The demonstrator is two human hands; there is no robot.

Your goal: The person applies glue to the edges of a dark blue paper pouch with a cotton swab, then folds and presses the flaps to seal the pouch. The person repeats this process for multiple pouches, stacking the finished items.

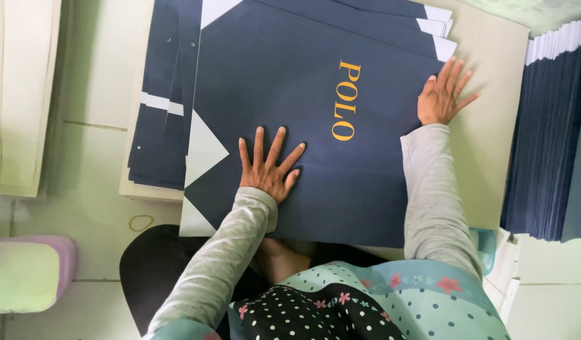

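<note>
Pale green floor point(95, 189) showing beneath beige board point(492, 126) — large navy printed sheet point(290, 94) lying flat on top. Left hand point(266, 167) pressing sheet's lower middle, fingers splayed, gripping nothing. Right hand point(443, 94) resting open-palmed at sheet's right edge, fingers fanned. Stack of navy sheets point(545, 138) standing at right — 1 pink stool point(29, 271) sitting lower left.

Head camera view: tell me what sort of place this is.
Probably a paper-bag or packaging workshop. Both hands, left and right, press a flat navy printed sheet; more lie beneath, and a tall stack of navy sheets stands at right.
</note>
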